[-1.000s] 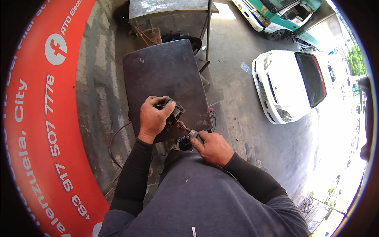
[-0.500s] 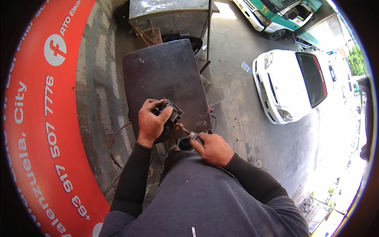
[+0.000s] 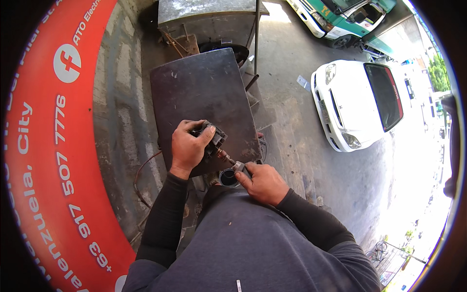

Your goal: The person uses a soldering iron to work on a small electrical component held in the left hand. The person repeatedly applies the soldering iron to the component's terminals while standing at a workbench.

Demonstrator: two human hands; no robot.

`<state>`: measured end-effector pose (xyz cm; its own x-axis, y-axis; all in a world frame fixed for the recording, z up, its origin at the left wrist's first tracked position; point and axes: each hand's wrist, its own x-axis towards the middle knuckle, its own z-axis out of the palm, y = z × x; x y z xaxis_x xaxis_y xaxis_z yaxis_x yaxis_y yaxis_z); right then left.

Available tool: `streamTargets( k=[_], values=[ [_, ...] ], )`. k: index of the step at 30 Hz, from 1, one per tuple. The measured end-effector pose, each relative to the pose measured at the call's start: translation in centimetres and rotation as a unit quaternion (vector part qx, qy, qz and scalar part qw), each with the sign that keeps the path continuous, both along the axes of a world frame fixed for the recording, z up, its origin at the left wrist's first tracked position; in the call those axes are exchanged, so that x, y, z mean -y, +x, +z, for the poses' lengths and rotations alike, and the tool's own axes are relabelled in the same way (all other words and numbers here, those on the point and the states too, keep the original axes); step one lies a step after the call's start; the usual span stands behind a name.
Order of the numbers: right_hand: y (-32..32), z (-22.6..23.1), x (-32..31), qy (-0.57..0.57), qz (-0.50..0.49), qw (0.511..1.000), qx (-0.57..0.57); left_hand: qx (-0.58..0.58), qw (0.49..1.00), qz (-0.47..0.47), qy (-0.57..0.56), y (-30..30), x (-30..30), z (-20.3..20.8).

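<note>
At the near edge of the dark metal bench (image 3: 204, 92), the left hand (image 3: 188, 146) is clenched around one dark metal part (image 3: 214, 138), which sits just over the bench top. One thin rusty rod (image 3: 224, 156) sticks out of the part and slants down toward the right hand (image 3: 260, 181). That hand's fingers grasp one small grey piece (image 3: 239, 167) at the rod's end, with one dark round cup (image 3: 227, 177) right beside it.

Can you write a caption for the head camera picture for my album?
Left hand grips a dark metal part on a steel table while the right hand holds a small tool against it.
</note>
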<state>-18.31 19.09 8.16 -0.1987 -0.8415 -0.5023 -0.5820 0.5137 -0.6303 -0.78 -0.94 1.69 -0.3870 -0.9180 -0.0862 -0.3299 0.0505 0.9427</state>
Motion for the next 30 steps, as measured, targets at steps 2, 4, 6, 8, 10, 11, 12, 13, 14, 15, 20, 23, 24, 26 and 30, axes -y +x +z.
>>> streamTargets(
  k=[2, 4, 6, 8, 10, 11, 12, 13, 14, 15, 20, 23, 24, 26, 30],
  values=[
    [0.6, -0.6, -0.1, -0.018, 0.023, 1.000, -0.011, 0.011, 1.000, 0.002, -0.004, -0.2, 0.4, -0.1],
    [0.5, -0.3, 0.0, -0.016, 0.017, 1.000, -0.020, 0.015, 1.000, -0.004, 0.008, -0.4, 0.3, 0.0],
    [0.5, 0.6, 0.1, 0.004, -0.016, 1.000, -0.015, 0.028, 0.999, -0.003, 0.017, -0.3, 0.2, 0.4],
    [0.4, 0.2, 0.3, -0.002, -0.007, 1.000, -0.011, 0.036, 0.999, 0.002, 0.024, -0.9, 0.4, 0.9],
    [0.5, 0.8, 0.3, 0.000, 0.000, 1.000, -0.007, 0.041, 0.999, -0.001, 0.028, -1.1, 0.6, 0.6],
    [0.6, 0.8, 0.4, -0.001, 0.006, 1.000, -0.012, 0.045, 0.999, -0.003, 0.028, -1.1, 0.8, 0.6],
    [0.6, 0.8, 0.4, -0.001, 0.012, 1.000, -0.016, 0.048, 0.998, -0.004, 0.032, -1.3, 0.8, 0.6],
    [0.5, 0.7, 0.4, -0.002, 0.018, 1.000, -0.020, 0.052, 0.998, -0.005, 0.036, -1.7, 0.7, 0.6],
    [0.5, 0.6, 0.4, 0.000, 0.015, 1.000, -0.025, 0.055, 0.998, -0.008, 0.041, -1.8, 0.6, 0.6],
    [0.5, 0.5, 0.3, 0.002, 0.012, 0.999, -0.030, 0.059, 0.997, -0.008, 0.039, -1.8, 0.7, 0.6],
    [0.7, 0.2, -0.1, 0.000, 0.024, 0.999, -0.031, 0.086, 0.996, -0.008, 0.030, -1.9, 1.0, 0.6],
    [0.4, 0.4, -0.2, 0.004, 0.000, 0.999, -0.038, 0.070, 0.996, -0.002, 0.053, -2.4, 1.0, 1.4],
    [0.4, 0.6, 0.1, 0.011, 0.002, 0.999, -0.037, 0.077, 0.996, -0.002, 0.051, -2.3, 1.0, 1.3],
    [0.5, 0.6, 0.1, 0.009, 0.013, 0.999, -0.034, 0.090, 0.995, -0.003, 0.045, -2.0, 1.0, 1.0],
    [0.7, 0.5, 0.0, -0.001, 0.000, 0.999, -0.038, 0.089, 0.995, -0.002, 0.043, -2.1, 1.1, 0.9]
  ],
)
